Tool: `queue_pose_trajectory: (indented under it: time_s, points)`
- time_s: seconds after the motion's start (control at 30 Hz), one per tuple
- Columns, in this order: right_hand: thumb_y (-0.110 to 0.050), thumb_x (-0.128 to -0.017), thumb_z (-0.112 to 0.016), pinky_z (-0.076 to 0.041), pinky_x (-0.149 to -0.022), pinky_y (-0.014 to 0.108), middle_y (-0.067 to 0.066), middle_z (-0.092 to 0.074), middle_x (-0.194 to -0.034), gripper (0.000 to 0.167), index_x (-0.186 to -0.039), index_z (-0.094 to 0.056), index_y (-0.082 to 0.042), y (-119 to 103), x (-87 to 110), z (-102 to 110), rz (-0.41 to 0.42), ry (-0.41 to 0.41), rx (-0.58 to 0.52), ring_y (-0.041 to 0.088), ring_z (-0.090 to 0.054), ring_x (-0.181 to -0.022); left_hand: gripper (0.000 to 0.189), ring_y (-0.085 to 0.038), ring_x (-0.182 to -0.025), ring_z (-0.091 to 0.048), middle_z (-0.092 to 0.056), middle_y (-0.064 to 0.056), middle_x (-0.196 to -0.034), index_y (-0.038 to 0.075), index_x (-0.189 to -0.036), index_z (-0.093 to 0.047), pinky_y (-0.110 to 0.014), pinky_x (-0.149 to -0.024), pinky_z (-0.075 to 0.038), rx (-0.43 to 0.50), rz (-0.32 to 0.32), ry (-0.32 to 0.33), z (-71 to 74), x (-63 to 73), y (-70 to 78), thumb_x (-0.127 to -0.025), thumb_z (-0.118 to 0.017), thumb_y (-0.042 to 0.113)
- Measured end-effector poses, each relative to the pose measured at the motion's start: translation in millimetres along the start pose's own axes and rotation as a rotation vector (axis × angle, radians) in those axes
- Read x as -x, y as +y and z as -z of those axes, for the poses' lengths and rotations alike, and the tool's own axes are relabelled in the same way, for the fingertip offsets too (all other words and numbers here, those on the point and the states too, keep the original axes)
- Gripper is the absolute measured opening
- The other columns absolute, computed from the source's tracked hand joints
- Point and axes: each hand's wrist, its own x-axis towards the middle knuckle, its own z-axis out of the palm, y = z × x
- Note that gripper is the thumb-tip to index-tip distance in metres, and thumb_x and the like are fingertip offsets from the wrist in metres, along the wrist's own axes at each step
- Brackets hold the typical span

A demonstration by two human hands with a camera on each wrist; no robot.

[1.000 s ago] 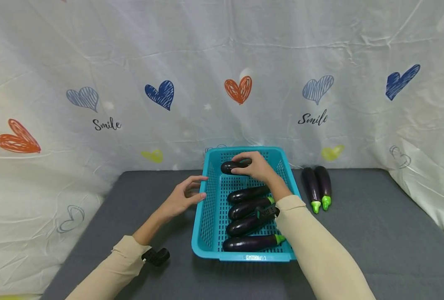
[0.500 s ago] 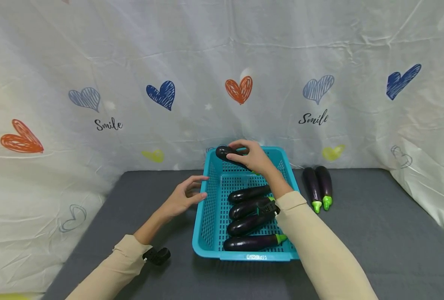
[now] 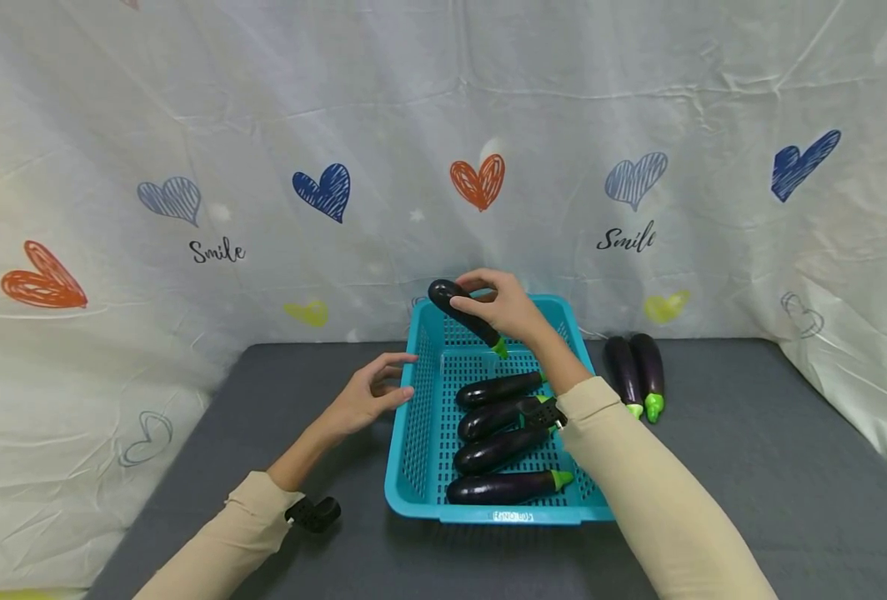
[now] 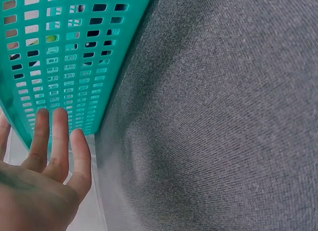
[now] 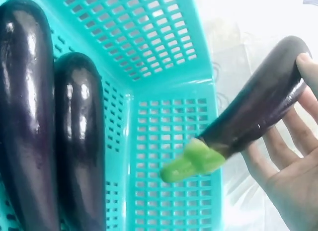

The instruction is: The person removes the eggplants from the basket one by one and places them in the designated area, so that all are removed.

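My right hand (image 3: 499, 304) pinches an eggplant (image 3: 464, 312) between thumb and fingers, above the far end of a turquoise plastic basket (image 3: 397, 467). The eggplant tilts, its green stem end (image 5: 194, 164) lower and toward the basket's inside in the right wrist view. Inside the basket several more dark eggplants (image 3: 499, 487) lie side by side, crosswise. My left hand (image 3: 364, 396) is at the basket's left side, fingers loosely extended at the rim. The left wrist view shows those fingers (image 4: 59, 141) beside the perforated basket wall (image 4: 74, 62), gripping nothing.
Two eggplants (image 3: 623, 375) lie together on the grey table cloth (image 3: 751, 467), right of the basket, stems toward me. Behind the table hangs a white curtain (image 3: 413, 100) printed with hearts and "Smile" words.
My right hand has lifted the eggplant from inside the basket's far end to above its rim, and its stem now points down toward me. The left hand stays in place.
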Motion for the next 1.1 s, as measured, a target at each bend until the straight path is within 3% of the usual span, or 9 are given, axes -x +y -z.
queue_pose_trajectory:
  time_s: [0.33,1.1]
  points:
    - [-0.016,-0.099,-0.071,-0.053,-0.091,0.044,0.019,-0.061,-0.125,0.037,-0.131,-0.062,0.001,-11.8,-0.1,6.4,-0.029,-0.008,0.042,0.036,-0.064,-0.109,0.050,-0.039,-0.118,-0.061,-0.046,-0.022,-0.148,0.007,-0.150,-0.047,-0.044,-0.090,-0.055,-0.006,-0.010,0.000,0.0,-0.6,-1.6,-0.103,-0.063,0.013]
    - [-0.017,-0.101,-0.068,-0.055,-0.087,0.048,0.020,-0.063,-0.123,0.036,-0.132,-0.062,0.000,-12.1,9.3,36.5,-0.051,0.033,0.028,0.035,-0.067,-0.105,0.051,-0.039,-0.119,-0.061,-0.045,-0.023,-0.148,0.009,-0.150,-0.046,-0.045,-0.090,-0.055,-0.009,-0.005,-0.003,0.0,0.2,-1.6,-0.103,-0.064,0.015]
